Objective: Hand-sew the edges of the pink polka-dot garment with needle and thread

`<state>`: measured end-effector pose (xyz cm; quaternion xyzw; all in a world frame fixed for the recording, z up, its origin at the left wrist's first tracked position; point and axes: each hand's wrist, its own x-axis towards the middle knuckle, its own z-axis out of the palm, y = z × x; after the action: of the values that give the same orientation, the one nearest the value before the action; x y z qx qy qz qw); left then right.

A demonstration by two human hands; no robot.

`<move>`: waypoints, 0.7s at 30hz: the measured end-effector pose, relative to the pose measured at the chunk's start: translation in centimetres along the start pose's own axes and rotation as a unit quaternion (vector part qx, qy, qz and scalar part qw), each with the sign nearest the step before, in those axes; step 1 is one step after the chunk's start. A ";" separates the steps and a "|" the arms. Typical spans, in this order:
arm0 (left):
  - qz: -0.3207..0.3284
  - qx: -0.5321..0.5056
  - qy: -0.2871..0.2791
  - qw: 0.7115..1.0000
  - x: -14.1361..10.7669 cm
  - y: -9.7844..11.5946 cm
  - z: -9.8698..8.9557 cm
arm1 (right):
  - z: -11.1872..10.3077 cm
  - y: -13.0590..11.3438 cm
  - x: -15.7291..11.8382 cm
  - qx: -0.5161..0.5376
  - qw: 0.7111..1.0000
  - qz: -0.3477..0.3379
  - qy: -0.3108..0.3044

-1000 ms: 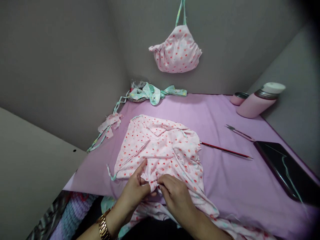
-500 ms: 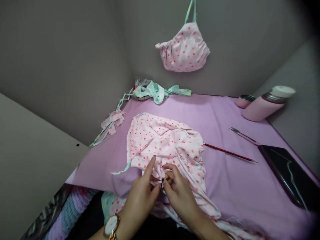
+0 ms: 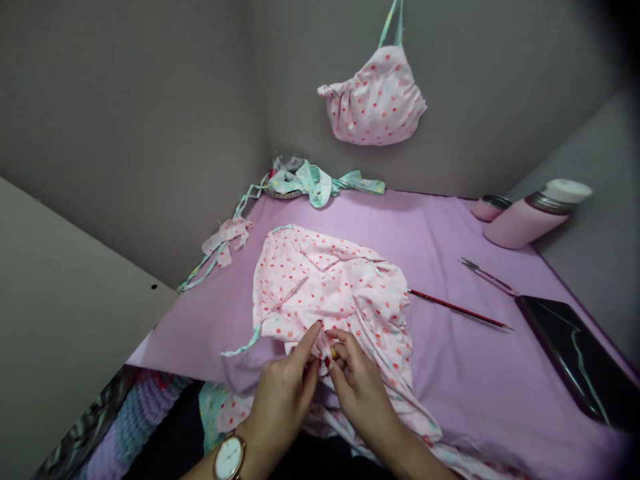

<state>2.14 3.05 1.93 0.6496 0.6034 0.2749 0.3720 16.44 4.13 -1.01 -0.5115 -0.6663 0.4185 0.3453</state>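
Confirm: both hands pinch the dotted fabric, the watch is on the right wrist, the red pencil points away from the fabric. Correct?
No: the head view shows the watch on the left wrist. The left hand and right hand pinch the dotted fabric; the red pencil points away from it.

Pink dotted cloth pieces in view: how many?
3 that I can tell apart: the garment in the left hand and right hand, the hanging piece at the back, the small scrap at left. Folds may hide more.
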 end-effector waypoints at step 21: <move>-0.092 -0.129 0.166 0.973 -2.5 -3.1 -1.6 | -6.6 1.6 -3.7 -0.297 0.947 -0.015 0.121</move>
<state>-1.21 0.76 0.53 0.4832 0.6734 0.4192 0.3706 23.86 2.05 0.10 -0.6277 -0.7210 0.1317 0.2623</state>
